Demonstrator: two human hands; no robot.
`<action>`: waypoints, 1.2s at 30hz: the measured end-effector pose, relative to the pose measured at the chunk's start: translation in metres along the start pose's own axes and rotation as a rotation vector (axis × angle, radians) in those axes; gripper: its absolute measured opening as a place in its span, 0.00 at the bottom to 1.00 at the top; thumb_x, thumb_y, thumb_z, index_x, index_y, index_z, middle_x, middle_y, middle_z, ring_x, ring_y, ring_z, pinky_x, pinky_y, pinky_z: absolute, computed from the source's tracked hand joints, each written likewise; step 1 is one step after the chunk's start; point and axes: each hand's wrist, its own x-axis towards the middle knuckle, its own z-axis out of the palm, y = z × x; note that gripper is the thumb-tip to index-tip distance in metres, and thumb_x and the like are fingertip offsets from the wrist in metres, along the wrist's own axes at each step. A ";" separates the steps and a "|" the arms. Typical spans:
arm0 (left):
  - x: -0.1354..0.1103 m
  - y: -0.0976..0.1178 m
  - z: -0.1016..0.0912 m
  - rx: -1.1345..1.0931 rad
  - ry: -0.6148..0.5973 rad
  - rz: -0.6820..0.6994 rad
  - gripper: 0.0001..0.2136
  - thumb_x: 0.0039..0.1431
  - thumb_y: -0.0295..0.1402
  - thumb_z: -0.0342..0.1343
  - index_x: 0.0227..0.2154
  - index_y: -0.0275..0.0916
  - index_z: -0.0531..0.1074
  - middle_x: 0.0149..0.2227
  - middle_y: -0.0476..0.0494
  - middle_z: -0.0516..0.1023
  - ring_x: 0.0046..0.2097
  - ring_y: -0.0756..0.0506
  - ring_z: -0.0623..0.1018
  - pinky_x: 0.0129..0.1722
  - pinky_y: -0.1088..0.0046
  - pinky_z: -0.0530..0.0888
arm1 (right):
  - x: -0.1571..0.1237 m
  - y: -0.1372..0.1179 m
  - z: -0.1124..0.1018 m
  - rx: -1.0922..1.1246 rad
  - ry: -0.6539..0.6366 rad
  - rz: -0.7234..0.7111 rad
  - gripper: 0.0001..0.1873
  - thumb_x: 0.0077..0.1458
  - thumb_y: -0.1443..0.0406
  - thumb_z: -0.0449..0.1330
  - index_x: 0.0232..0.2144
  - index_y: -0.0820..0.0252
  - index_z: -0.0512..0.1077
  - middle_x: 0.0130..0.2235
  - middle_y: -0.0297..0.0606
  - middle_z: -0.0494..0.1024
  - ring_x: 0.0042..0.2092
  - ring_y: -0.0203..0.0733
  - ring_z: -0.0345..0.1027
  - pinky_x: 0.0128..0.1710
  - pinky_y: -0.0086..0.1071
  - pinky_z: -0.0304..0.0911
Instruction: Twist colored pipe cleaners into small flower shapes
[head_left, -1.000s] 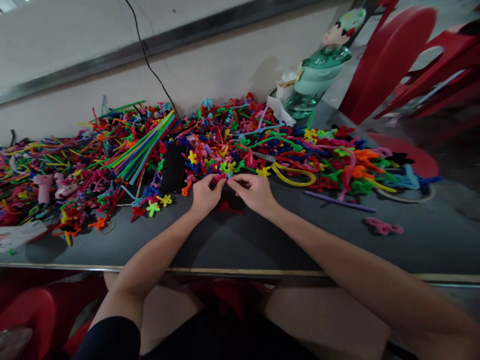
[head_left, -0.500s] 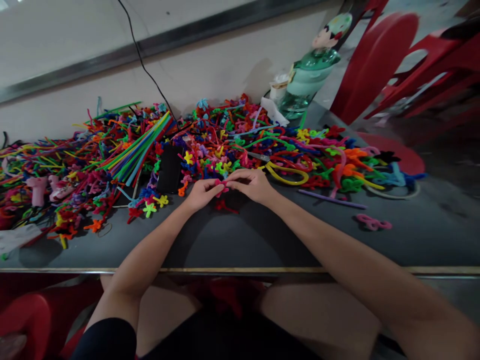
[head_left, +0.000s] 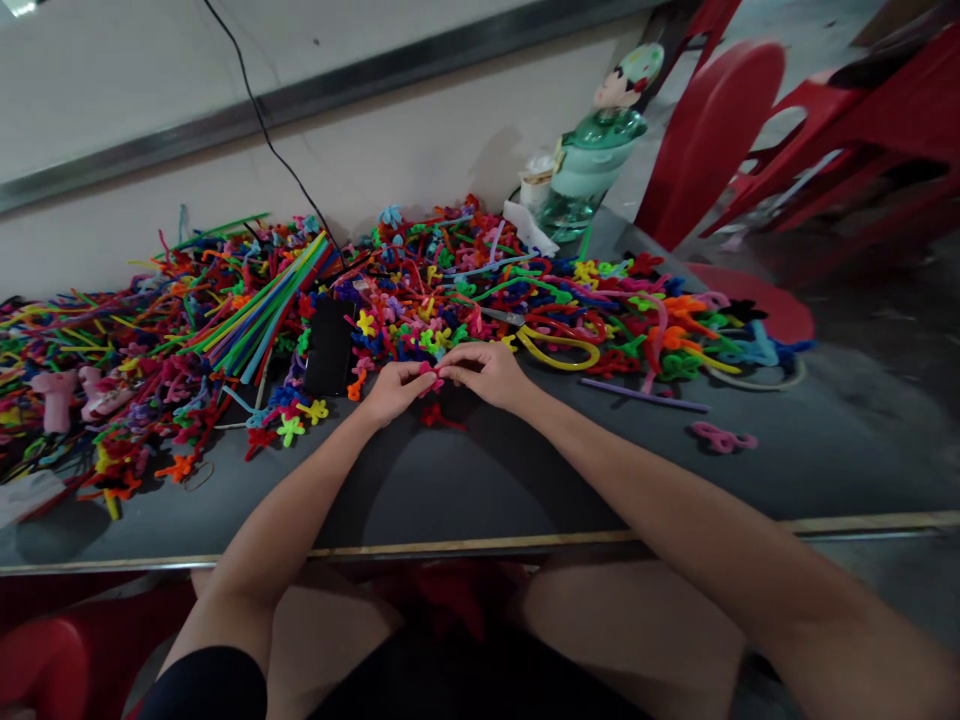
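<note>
Between my two hands is a small pink pipe-cleaner flower, partly hidden by fingers. My left hand pinches it from the left, thumb against forefinger. From the right, my right hand pinches the same flower with thumb and fingertips. Just below them on the dark table lies a red pipe-cleaner piece. Behind my hands spreads a heap of coloured pipe-cleaner shapes. Yellow-handled scissors lie to the right of my right hand, and a black phone lies to the left.
A bundle of straight pipe cleaners rests on the heap. At the back right stands a green bottle beside a white cup. A purple stem and a pink twisted piece lie on the right. Red chairs stand beyond.
The view has shifted slightly, so the scene sits a little further left. Both hands stay pinched on the pink flower, with only slight finger movement.
</note>
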 end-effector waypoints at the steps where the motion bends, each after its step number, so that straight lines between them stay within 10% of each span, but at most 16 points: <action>1: 0.001 -0.001 0.000 0.015 0.017 -0.001 0.20 0.50 0.49 0.58 0.20 0.35 0.71 0.18 0.52 0.65 0.23 0.54 0.62 0.25 0.76 0.58 | 0.000 0.000 0.000 -0.011 -0.001 0.000 0.16 0.48 0.52 0.64 0.27 0.59 0.77 0.27 0.36 0.77 0.23 0.33 0.65 0.25 0.30 0.62; 10: 0.006 -0.008 0.000 0.008 0.033 0.033 0.17 0.51 0.46 0.58 0.21 0.35 0.71 0.20 0.51 0.68 0.23 0.54 0.65 0.25 0.77 0.61 | 0.000 0.003 0.001 -0.025 0.013 -0.038 0.16 0.52 0.53 0.61 0.28 0.62 0.74 0.28 0.36 0.74 0.22 0.31 0.64 0.24 0.29 0.61; 21: 0.004 -0.005 0.005 -0.153 0.372 0.026 0.19 0.48 0.42 0.62 0.42 0.38 0.72 0.29 0.47 0.77 0.30 0.51 0.75 0.33 0.75 0.71 | -0.002 0.005 0.004 -0.077 0.188 -0.028 0.13 0.49 0.55 0.64 0.30 0.59 0.77 0.29 0.37 0.78 0.24 0.33 0.65 0.25 0.30 0.62; 36: 0.000 -0.003 0.006 0.024 0.307 0.081 0.13 0.54 0.43 0.58 0.27 0.36 0.71 0.26 0.49 0.73 0.27 0.53 0.70 0.30 0.77 0.68 | -0.004 0.006 0.006 0.089 0.093 0.149 0.19 0.46 0.51 0.64 0.30 0.62 0.77 0.24 0.36 0.75 0.22 0.32 0.63 0.23 0.28 0.60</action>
